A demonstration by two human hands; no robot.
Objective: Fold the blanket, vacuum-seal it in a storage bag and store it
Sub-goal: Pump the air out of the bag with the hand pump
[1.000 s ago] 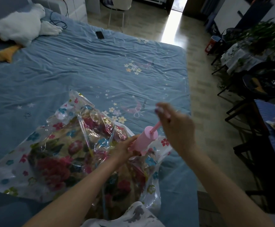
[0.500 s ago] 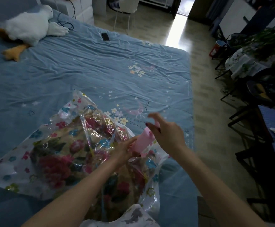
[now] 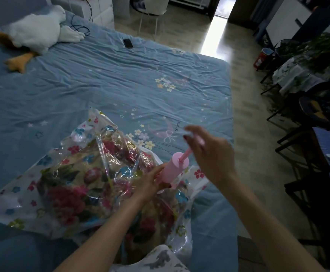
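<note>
A clear storage bag (image 3: 32, 195) printed with small flowers lies on the blue bed and holds the folded floral blanket (image 3: 77, 193). A pink hand pump (image 3: 175, 168) stands tilted on the bag near its right side. My left hand (image 3: 150, 183) grips the base of the pump cylinder. My right hand (image 3: 209, 152) holds the pump's handle, with the pink rod (image 3: 186, 154) pulled out above the cylinder.
The blue bed (image 3: 121, 81) stretches ahead. A white plush goose (image 3: 34, 34) and a black phone (image 3: 128, 43) lie at its far end. The floor runs along the right, with dark chairs (image 3: 307, 134), a covered table with plants (image 3: 305, 69) and a white chair (image 3: 150, 8).
My right hand pushed the pump handle down half a second ago and has now pulled it back up, so the rod shows again. My left hand stayed on the cylinder.
</note>
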